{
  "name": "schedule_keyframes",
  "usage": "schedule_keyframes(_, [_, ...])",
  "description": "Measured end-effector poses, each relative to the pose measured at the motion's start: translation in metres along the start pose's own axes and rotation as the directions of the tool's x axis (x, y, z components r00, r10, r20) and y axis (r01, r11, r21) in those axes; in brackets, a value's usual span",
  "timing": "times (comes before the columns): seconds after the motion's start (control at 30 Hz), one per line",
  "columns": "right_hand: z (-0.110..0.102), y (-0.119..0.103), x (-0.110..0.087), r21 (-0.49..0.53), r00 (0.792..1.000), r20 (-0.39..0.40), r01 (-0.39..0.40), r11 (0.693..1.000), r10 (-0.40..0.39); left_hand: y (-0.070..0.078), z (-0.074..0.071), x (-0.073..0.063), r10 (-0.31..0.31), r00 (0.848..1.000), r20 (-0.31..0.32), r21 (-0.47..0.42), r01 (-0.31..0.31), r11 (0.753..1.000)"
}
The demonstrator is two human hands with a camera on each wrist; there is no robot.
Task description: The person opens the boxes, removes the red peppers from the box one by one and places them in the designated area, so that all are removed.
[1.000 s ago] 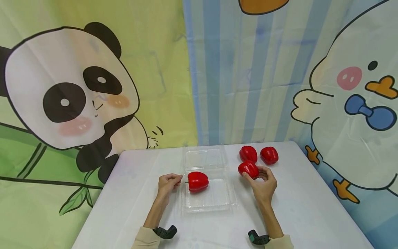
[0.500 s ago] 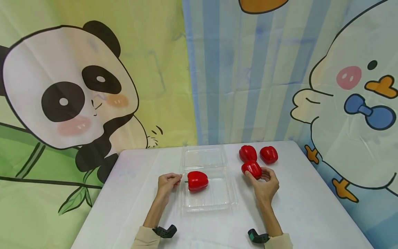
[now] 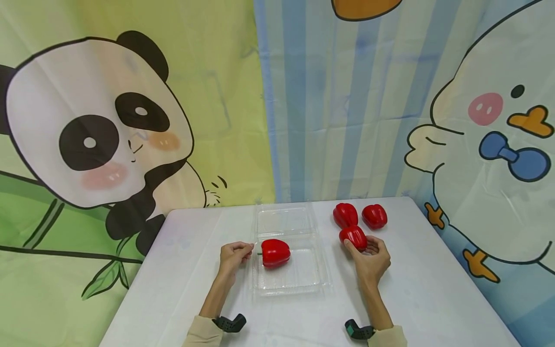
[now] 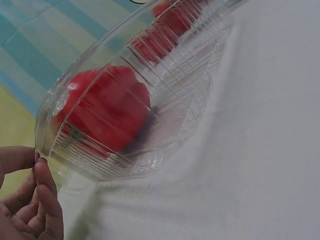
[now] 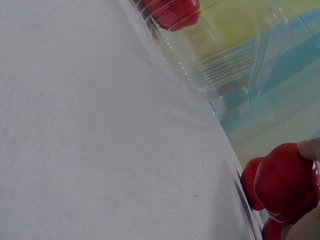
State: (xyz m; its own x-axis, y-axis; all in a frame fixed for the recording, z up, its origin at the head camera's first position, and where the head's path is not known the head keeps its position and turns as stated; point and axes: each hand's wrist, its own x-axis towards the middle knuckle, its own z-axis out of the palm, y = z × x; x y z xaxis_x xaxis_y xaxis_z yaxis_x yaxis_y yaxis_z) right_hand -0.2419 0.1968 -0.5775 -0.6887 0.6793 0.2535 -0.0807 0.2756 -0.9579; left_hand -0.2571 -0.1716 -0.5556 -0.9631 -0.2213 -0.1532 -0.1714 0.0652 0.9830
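Though open, container point(image 3: 299, 279) with one pepper point(image 3: 275, 253)

The container point(image 3: 309, 271) lies on the table point(image 3: 438, 303), its lid point(image 3: 284, 220) laid back behind the base. One pepper point(image 3: 275, 253) sits inside the base, toward its left rear. The left hand point(image 3: 233, 258) is at the container's left edge, pinching the rim. To the container's right, the right hand point(image 3: 371, 260) holds a second pepper point(image 3: 353, 236). A third pepper point(image 3: 345, 215) lies behind that one, and a fourth pepper point(image 3: 375, 216) lies right of the third. A curtain point(image 3: 342, 120) hangs behind the table.
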Motion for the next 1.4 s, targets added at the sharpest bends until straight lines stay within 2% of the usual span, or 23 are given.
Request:
schedule_keyframes(0.4, [-0.0002, 0.0031, 0.0005, -0.02, 0.999, -0.02, -0.027, 0.999, 0.026, -0.0012, 0.0001, -0.0004, 0.011, 1.0, -0.003, -0.011, -0.011, 1.0])
schedule_keyframes(0.7, [-0.0011, 0.0043, 0.0013, -0.029, 0.998, -0.033, -0.058, 0.998, 0.057, -0.0006, -0.0001, -0.0014, -0.007, 1.0, -0.002, -0.011, 0.007, 1.0])
schedule_keyframes(0.97, [-0.0017, 0.0026, 0.001, -0.029, 0.997, -0.036, -0.065, 0.997, 0.064, -0.0005, -0.003, -0.0001, 0.017, 1.0, 0.016, -0.031, -0.016, 0.999])
schedule_keyframes(1.4, [-0.0013, 0.0033, 0.001, -0.036, 0.995, -0.034, -0.095, 0.995, 0.094, -0.0004, -0.0009, -0.0017, 0.001, 1.0, 0.009, -0.026, -0.001, 1.0])
